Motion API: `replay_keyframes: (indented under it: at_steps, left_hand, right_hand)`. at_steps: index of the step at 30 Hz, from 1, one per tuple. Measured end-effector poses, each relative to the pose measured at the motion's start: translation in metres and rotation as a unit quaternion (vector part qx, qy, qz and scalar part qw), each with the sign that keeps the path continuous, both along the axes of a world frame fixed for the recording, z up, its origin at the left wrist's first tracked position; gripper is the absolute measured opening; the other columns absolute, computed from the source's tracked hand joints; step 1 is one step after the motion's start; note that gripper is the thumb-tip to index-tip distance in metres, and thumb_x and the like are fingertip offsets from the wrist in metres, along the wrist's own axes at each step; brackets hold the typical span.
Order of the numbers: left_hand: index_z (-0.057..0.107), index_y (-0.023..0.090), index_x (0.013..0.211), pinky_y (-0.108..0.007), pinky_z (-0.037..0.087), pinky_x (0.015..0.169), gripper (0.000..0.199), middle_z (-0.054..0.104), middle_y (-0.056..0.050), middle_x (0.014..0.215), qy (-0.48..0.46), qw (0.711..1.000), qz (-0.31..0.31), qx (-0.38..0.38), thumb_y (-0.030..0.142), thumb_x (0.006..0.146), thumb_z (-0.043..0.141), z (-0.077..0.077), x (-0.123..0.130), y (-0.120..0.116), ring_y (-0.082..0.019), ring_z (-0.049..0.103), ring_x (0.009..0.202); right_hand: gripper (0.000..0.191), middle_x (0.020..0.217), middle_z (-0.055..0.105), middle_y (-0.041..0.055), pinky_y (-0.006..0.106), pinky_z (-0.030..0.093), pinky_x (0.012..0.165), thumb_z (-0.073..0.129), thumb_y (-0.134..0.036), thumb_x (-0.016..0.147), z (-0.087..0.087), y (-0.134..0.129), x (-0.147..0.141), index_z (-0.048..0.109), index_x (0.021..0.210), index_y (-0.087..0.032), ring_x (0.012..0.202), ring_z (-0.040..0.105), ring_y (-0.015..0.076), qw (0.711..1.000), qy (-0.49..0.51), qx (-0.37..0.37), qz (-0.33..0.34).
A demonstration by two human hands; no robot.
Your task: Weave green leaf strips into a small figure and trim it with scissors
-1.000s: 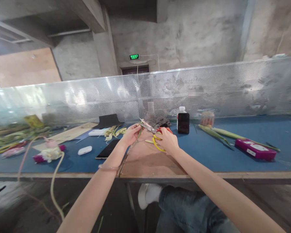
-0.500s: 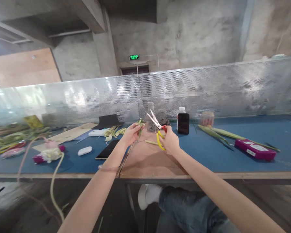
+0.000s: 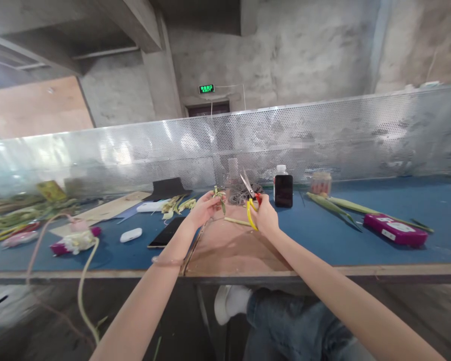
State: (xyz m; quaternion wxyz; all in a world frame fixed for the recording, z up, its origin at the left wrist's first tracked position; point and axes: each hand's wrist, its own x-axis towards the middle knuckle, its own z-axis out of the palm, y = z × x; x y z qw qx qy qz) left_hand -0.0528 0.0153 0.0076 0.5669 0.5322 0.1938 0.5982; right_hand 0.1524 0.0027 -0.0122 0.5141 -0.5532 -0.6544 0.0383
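Note:
Between its fingertips my left hand [image 3: 205,208] pinches a small green plant piece [image 3: 220,196] with leafy strips, one hanging down. My right hand [image 3: 265,215] is closed on scissors [image 3: 251,193] with yellow and red handles; their blades point up and a little left, slightly parted and not touching the plant piece. Below and between the hands, a pale green stalk [image 3: 237,221] lies on the brown board [image 3: 233,250]. A tangle of grey cord [image 3: 240,194] sits behind the scissors.
A phone [image 3: 284,191] leans against a white-capped bottle. Long leaves [image 3: 332,208], a jar [image 3: 320,184] and a purple box [image 3: 394,230] are at right. At left are a black tablet [image 3: 167,232], a white case [image 3: 131,235], plant scraps [image 3: 173,205] and a cabled purple device [image 3: 75,240].
The scissors have turned more upright and moved slightly right, away from the plant piece, and their blades have closed somewhat. The plant piece has tilted in my left fingers.

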Motion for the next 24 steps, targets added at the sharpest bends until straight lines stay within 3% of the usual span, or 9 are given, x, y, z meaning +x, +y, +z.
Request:
replay_keyframes:
  at_steps: [4,8,14,19,21,24]
  left_hand:
    - [0.062,0.014,0.082,-0.016,0.042,0.052,0.020,0.067,-0.003,0.079,-0.005,1.000,-0.004,0.000,0.014,0.063,0.069,0.000,0.000,0.001,-0.008,0.057,0.062]
    - [0.063,0.012,0.080,-0.015,0.039,0.047,0.016,0.066,-0.005,0.081,-0.003,1.000,-0.010,-0.006,0.014,0.065,0.068,0.000,-0.001,0.002,-0.005,0.053,0.056]
    - [0.063,0.012,0.082,-0.018,0.044,0.053,0.017,0.066,-0.006,0.086,-0.021,1.000,0.003,-0.008,0.016,0.066,0.068,0.000,-0.003,0.002,-0.008,0.056,0.061]
    - [0.061,0.014,0.083,-0.018,0.044,0.054,0.020,0.064,-0.001,0.074,-0.046,0.998,0.045,0.005,0.016,0.064,0.069,0.000,-0.006,0.009,-0.005,0.054,0.055]
    - [0.060,0.014,0.083,-0.017,0.043,0.055,0.022,0.063,0.001,0.071,-0.048,0.997,0.058,0.012,0.018,0.063,0.070,0.000,-0.007,0.011,-0.005,0.054,0.057]
    - [0.058,0.015,0.082,-0.018,0.043,0.057,0.025,0.061,0.001,0.068,-0.031,0.997,0.067,0.022,0.020,0.061,0.071,-0.001,-0.005,0.011,-0.007,0.056,0.060]
  right_hand:
    - [0.044,0.076,0.058,0.0054,0.027,0.034,0.054,0.039,-0.058,0.076,0.003,0.006,0.004,0.040,0.097,-0.020,0.064,0.055,0.0198,0.998,0.059,-0.012,-0.015]
    - [0.039,0.071,0.054,0.0027,0.027,0.034,0.055,0.043,-0.055,0.075,0.003,0.010,0.007,0.039,0.092,-0.020,0.062,0.052,0.0177,0.996,0.087,-0.011,0.018]
    - [0.029,0.060,0.048,-0.0031,0.023,0.033,0.052,0.061,-0.043,0.064,0.000,0.004,0.000,0.046,0.074,-0.021,0.057,0.045,0.0129,0.983,0.088,-0.038,0.157]
    - [0.026,0.046,0.041,-0.0076,0.019,0.029,0.035,0.055,-0.045,0.069,0.000,-0.007,-0.006,0.048,0.069,-0.020,0.035,0.037,0.0074,0.930,0.115,-0.152,0.315]
    - [0.025,0.045,0.040,-0.0085,0.018,0.027,0.032,0.055,-0.044,0.070,0.000,-0.008,-0.008,0.047,0.071,-0.020,0.031,0.035,0.0061,0.912,0.138,-0.176,0.343]
    - [0.024,0.054,0.048,-0.0069,0.018,0.033,0.036,0.060,-0.037,0.067,-0.003,-0.005,-0.010,0.046,0.075,-0.020,0.038,0.041,0.0056,0.905,0.187,-0.155,0.350]
